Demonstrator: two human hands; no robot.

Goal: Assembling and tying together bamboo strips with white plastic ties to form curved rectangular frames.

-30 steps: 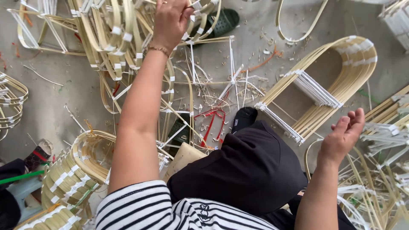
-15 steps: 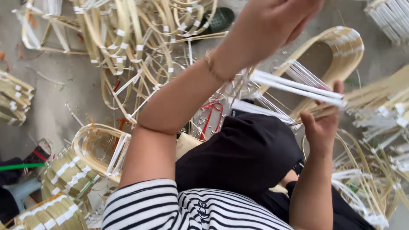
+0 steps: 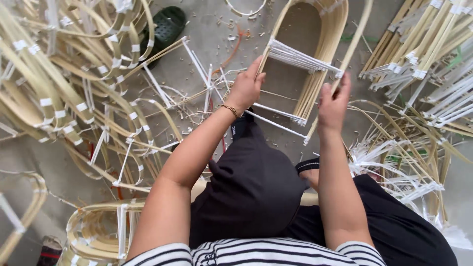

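Observation:
A U-shaped bamboo frame (image 3: 330, 29) lies on the concrete floor in front of my knees, with a band of white strips (image 3: 300, 59) tied across its open end. My left hand (image 3: 245, 91) grips the frame's near left corner, fingertips up against the white strips. To the right, my right hand (image 3: 332, 106) is closed around a long thin bamboo strip (image 3: 357, 32). This strip slants from the top of the view down past the frame's right side.
A big pile of bent bamboo hoops with white tape (image 3: 64, 64) fills the left. Bundles of straight sticks (image 3: 423, 44) lie at the right, and loose white strips (image 3: 394, 167) beside my leg. A dark sandal (image 3: 165, 27) is at the top. Another bamboo frame (image 3: 93, 231) sits lower left.
My left hand has come back from the far pile to the frame's corner. My right hand, open a second ago, has risen and now holds the bamboo strip.

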